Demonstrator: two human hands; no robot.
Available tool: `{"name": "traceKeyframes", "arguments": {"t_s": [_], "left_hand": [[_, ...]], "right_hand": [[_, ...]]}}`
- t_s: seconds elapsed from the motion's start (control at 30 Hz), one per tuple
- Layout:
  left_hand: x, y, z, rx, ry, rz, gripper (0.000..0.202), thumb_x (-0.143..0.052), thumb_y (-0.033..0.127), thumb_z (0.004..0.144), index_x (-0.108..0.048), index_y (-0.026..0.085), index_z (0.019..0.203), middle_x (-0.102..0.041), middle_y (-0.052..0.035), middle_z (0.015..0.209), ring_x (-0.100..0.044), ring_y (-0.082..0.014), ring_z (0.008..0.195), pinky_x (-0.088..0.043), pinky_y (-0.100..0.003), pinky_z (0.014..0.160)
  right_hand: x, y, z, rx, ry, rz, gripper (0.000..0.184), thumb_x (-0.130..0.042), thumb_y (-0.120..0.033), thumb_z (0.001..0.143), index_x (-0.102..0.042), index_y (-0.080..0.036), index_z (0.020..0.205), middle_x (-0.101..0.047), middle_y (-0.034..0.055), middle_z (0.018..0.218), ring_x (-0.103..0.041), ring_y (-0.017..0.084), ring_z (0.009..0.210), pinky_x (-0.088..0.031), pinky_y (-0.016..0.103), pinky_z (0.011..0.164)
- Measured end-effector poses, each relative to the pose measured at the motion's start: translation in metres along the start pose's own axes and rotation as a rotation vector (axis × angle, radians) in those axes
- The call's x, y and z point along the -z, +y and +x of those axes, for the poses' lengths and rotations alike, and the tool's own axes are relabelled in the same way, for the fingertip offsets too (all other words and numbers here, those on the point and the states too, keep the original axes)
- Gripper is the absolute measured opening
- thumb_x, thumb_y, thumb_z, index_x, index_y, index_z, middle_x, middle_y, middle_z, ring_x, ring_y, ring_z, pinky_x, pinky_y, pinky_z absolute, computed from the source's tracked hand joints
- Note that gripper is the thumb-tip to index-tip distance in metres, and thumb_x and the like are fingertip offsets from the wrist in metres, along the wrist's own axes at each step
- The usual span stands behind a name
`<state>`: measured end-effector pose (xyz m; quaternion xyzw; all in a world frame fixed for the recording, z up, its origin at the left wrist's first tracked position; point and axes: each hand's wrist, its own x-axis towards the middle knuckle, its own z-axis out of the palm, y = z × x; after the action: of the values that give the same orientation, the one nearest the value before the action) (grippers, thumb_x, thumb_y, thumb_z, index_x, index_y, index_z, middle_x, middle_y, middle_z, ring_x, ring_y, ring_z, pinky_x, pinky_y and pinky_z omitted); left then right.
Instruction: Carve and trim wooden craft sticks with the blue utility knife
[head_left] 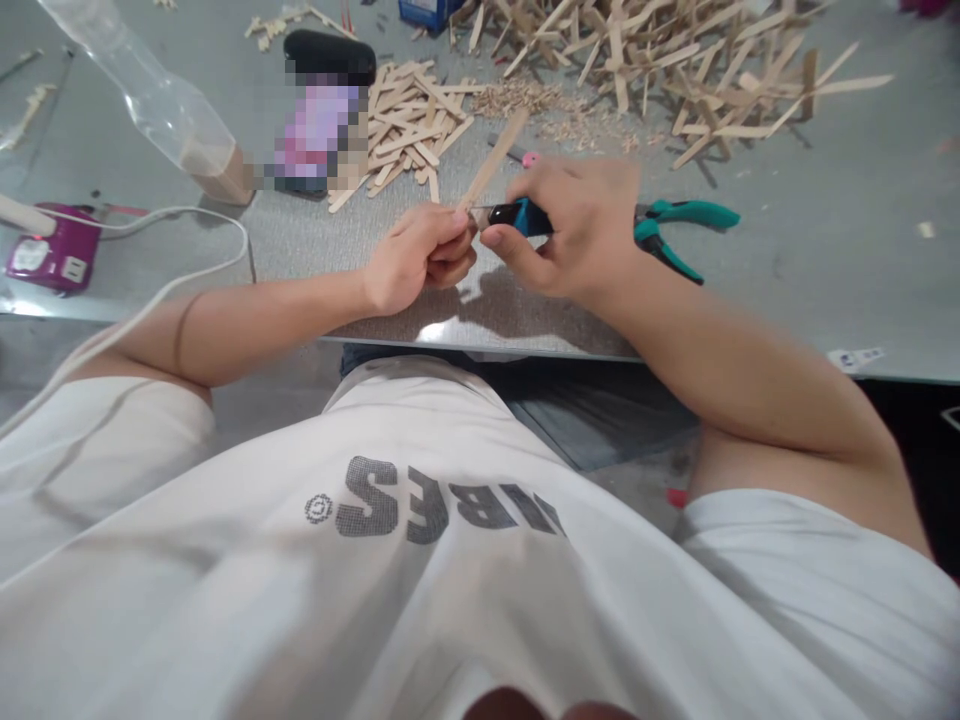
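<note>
Pinched in my left hand point(424, 255) is a flat wooden craft stick point(496, 155), slanting up and away to the right. My right hand point(574, 220) is closed around a tool with a black and blue handle point(517, 216). A thin metal tip pokes out of the tool toward the stick's lower end, close to my left fingertips. Whether the tip touches the wood I cannot tell. Teal-handled pliers point(690, 213) lie on the table just right of my right hand, their jaws partly hidden behind it.
A pile of craft sticks point(412, 125) lies beyond my left hand, with wood chips point(517, 98) beside it. Joined sticks point(637, 45) heap up at the back right. Leftward are a phone point(319, 125), a plastic bottle point(172, 110), a purple power adapter point(56, 250) and a white cable point(217, 215).
</note>
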<state>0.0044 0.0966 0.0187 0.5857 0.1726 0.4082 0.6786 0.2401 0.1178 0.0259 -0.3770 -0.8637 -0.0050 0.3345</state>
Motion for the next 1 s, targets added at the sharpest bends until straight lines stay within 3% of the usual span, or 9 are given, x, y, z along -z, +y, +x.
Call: {"name": "traceKeyframes", "arguments": {"t_s": [0.13, 0.23, 0.37, 0.43, 0.5, 0.6, 0.77, 0.9, 1.0], "left_hand": [[0.0, 0.0, 0.001, -0.02, 0.002, 0.02, 0.068, -0.068, 0.065, 0.106, -0.031, 0.028, 0.061, -0.012, 0.0078, 0.055, -0.008, -0.01, 0.05, -0.003, -0.035, 0.056], [-0.001, 0.002, -0.001, 0.008, -0.016, 0.037, 0.067, -0.066, 0.063, 0.108, -0.032, 0.028, 0.063, -0.013, 0.0073, 0.059, -0.011, -0.0098, 0.05, -0.005, -0.035, 0.056], [-0.002, 0.006, -0.003, 0.138, -0.108, 0.076, 0.064, -0.064, 0.059, 0.109, -0.031, 0.028, 0.065, -0.015, 0.0072, 0.063, -0.016, -0.0075, 0.049, -0.01, -0.032, 0.055], [-0.002, 0.008, -0.002, 0.169, -0.16, 0.056, 0.064, -0.066, 0.059, 0.107, -0.031, 0.028, 0.064, -0.016, 0.0074, 0.06, -0.016, -0.0073, 0.047, -0.009, -0.031, 0.053], [-0.001, 0.011, -0.002, 0.188, -0.215, 0.023, 0.063, -0.069, 0.058, 0.105, -0.035, 0.028, 0.062, -0.019, 0.0071, 0.056, -0.017, -0.0079, 0.045, -0.007, -0.031, 0.051], [0.001, 0.016, -0.003, 0.172, -0.23, 0.004, 0.062, -0.071, 0.058, 0.106, -0.04, 0.027, 0.062, -0.024, 0.0065, 0.052, -0.02, -0.0088, 0.043, -0.007, -0.031, 0.049], [0.004, 0.013, 0.0, -0.02, -0.08, 0.008, 0.052, -0.088, 0.061, 0.091, -0.053, 0.026, 0.076, -0.046, 0.0048, 0.062, -0.04, -0.0101, 0.05, -0.025, -0.028, 0.048], [0.008, -0.004, 0.008, -0.359, 0.268, 0.128, 0.039, -0.092, 0.049, 0.087, -0.066, 0.025, 0.104, -0.061, 0.0031, 0.096, -0.057, -0.0075, 0.071, -0.042, -0.02, 0.058], [0.013, -0.011, 0.013, -0.305, 0.339, 0.306, 0.038, -0.092, 0.05, 0.095, -0.062, 0.027, 0.102, -0.066, 0.0008, 0.1, -0.069, -0.0119, 0.086, -0.057, -0.024, 0.073]], "right_hand": [[0.004, -0.002, 0.003, -0.001, 0.038, 0.068, 0.078, -0.027, -0.104, 0.103, -0.057, -0.033, 0.099, -0.053, 0.0033, 0.077, -0.055, 0.026, 0.07, -0.042, 0.046, 0.071], [0.004, -0.005, 0.007, -0.019, 0.114, 0.325, 0.077, -0.045, -0.107, 0.098, -0.058, -0.033, 0.115, -0.059, 0.0019, 0.093, -0.043, 0.019, 0.062, -0.038, 0.044, 0.065], [0.0, 0.002, 0.01, 0.049, 0.096, 0.444, 0.104, -0.054, -0.118, 0.084, -0.056, -0.039, 0.153, -0.066, 0.0075, 0.134, -0.063, 0.019, 0.073, -0.051, 0.041, 0.064], [0.0, 0.01, 0.009, 0.192, 0.1, 0.407, 0.089, -0.066, -0.104, 0.092, -0.061, -0.044, 0.158, -0.071, 0.0062, 0.129, -0.071, 0.023, 0.083, -0.06, 0.042, 0.072], [0.002, 0.017, 0.008, 0.34, 0.169, 0.342, 0.053, -0.073, -0.075, 0.104, -0.073, -0.047, 0.149, -0.076, 0.0044, 0.117, -0.075, 0.025, 0.087, -0.063, 0.044, 0.079], [0.004, 0.024, 0.007, 0.337, 0.219, 0.203, 0.026, -0.065, -0.054, 0.113, -0.086, -0.043, 0.124, -0.084, 0.0069, 0.109, -0.078, 0.026, 0.087, -0.06, 0.046, 0.08], [0.003, 0.023, 0.002, 0.104, 0.174, -0.056, 0.067, -0.035, -0.078, 0.116, -0.088, -0.036, 0.119, -0.084, 0.0104, 0.089, -0.076, 0.031, 0.081, -0.058, 0.05, 0.08], [-0.007, 0.019, -0.002, 0.03, 0.202, 0.002, 0.055, -0.048, -0.073, 0.116, -0.087, -0.036, 0.12, -0.088, 0.011, 0.096, -0.079, 0.029, 0.084, -0.064, 0.048, 0.085], [-0.018, 0.016, -0.003, 0.028, 0.144, 0.103, 0.057, -0.048, -0.076, 0.116, -0.085, -0.033, 0.113, -0.087, 0.0106, 0.092, -0.079, 0.028, 0.081, -0.065, 0.047, 0.083]]}}
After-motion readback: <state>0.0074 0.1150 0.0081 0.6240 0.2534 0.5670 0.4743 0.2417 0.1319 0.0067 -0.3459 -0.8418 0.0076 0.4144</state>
